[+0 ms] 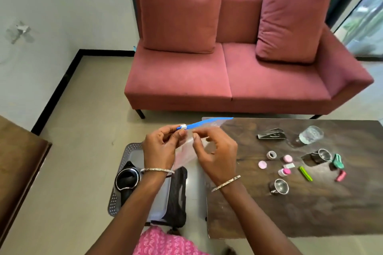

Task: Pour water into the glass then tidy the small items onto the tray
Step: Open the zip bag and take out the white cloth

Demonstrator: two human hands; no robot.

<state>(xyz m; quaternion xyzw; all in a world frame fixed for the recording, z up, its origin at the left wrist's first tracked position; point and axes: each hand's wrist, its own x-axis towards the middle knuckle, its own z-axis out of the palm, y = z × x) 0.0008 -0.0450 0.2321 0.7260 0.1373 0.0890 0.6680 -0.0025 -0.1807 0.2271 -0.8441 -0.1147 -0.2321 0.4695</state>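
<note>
I hold a clear zip bag (187,152) with a blue zip strip in the air over the table's left end. My left hand (160,147) pinches the white slider at the strip's left end. My right hand (215,154) pinches the bag's top edge just right of it. A glass (310,135) holding water stands on the dark wooden table (290,213) at the far right. Small items lie scattered there: pink caps (262,165), a tape roll (271,155), a green clip (305,173), a teal clip (338,160), steel cups (279,186). A grey tray (132,151) sits below my left hand with a black jug (126,180) on it.
A red sofa (228,72) stands beyond the table. A black folded card (271,135) lies near the glass. A black pouch (176,196) lies on the tray. A wooden cabinet edge (20,161) is at the left.
</note>
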